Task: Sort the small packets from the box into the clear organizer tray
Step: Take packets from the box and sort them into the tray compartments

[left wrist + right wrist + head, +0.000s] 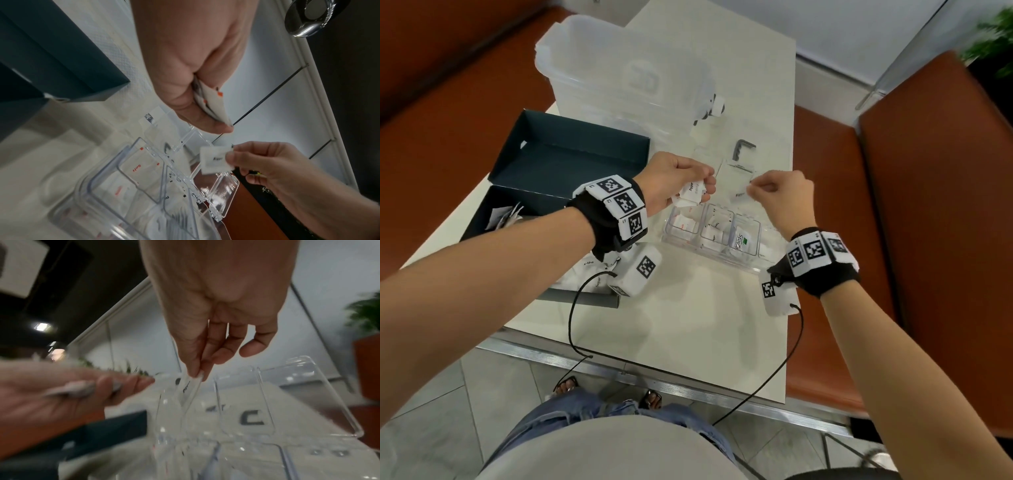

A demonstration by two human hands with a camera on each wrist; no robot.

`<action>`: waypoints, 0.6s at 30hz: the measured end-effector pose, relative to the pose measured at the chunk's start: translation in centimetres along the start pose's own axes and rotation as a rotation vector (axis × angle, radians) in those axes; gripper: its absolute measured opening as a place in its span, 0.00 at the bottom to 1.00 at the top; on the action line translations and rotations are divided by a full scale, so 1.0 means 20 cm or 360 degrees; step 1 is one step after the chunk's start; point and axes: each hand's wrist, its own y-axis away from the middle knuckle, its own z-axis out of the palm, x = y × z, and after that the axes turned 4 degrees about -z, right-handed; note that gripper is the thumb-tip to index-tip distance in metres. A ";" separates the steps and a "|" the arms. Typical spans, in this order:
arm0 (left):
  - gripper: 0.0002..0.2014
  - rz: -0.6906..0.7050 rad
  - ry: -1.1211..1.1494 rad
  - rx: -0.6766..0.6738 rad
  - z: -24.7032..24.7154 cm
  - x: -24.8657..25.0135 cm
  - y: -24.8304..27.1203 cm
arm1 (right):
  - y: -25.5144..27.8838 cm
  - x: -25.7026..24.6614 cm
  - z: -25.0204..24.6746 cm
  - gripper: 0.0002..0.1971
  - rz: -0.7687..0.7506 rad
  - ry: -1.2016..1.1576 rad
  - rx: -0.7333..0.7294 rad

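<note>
My left hand grips a small stack of white packets above the clear organizer tray; in the left wrist view the stack shows orange marks. My right hand pinches a single white packet by its edge, just right of the left hand and over the tray's far side. That single packet hangs between thumb and forefinger. The tray's compartments hold several white packets. The dark box at the left still holds packets.
The box's dark lid lies open behind it. A large clear bin stands at the table's far end. The tray's clear hinged lid lies open behind the tray, with a dark bracket seen through it. Orange benches flank the white table.
</note>
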 end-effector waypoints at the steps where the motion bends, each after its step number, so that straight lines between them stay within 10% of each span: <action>1: 0.12 0.0002 0.0011 0.0007 -0.01 0.00 0.00 | 0.00 0.00 0.03 0.06 -0.0083 0.0143 -0.0086; 6: 0.11 0.0026 0.0012 0.0033 -0.04 0.00 0.01 | 0.03 -0.03 0.17 0.11 -0.0288 0.0734 -0.0398; 18: 0.09 -0.0008 0.0051 0.0081 -0.10 -0.01 0.02 | -0.12 -0.07 0.19 0.05 -0.0141 0.0822 -0.0895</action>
